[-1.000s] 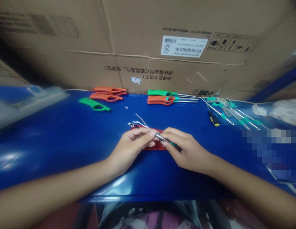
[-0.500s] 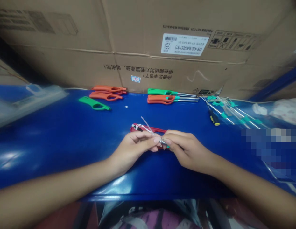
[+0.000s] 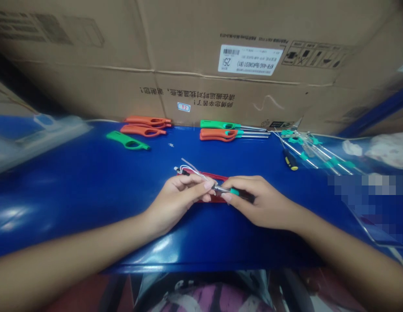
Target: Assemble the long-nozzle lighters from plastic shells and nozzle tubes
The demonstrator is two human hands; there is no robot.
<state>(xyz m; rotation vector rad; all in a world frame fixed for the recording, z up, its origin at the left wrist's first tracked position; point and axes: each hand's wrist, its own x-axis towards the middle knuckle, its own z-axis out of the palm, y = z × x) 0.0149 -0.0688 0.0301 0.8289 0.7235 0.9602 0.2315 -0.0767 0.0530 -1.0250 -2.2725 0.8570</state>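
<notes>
Behind and beneath my hands a red lighter casing point(image 3: 217, 176) lies on the blue table, partly covered. My left hand point(image 3: 180, 195) is closed, thumb and fingertips pinching thin white wires point(image 3: 195, 170) and a clear thin tube where they meet the metal tip. The wires' far end carries a small black part point(image 3: 182, 171). My right hand point(image 3: 264, 199) is closed around a metal lighter tube point(image 3: 222, 189) with a teal collar point(image 3: 234, 191); the tube's other end is hidden in the palm.
Orange lighter casings point(image 3: 143, 130) and a green casing point(image 3: 128, 141) lie at back left. Lighters with metal tubes point(image 3: 234, 134) lie at back centre. Several teal-collared tubes point(image 3: 318, 147) and a black-yellow screwdriver point(image 3: 290, 160) are at right. A cardboard box point(image 3: 188, 65) stands behind.
The right fingers have shifted back along the metal tube, so more of it and the teal collar now show. The wires and clear tube have swung slightly left.
</notes>
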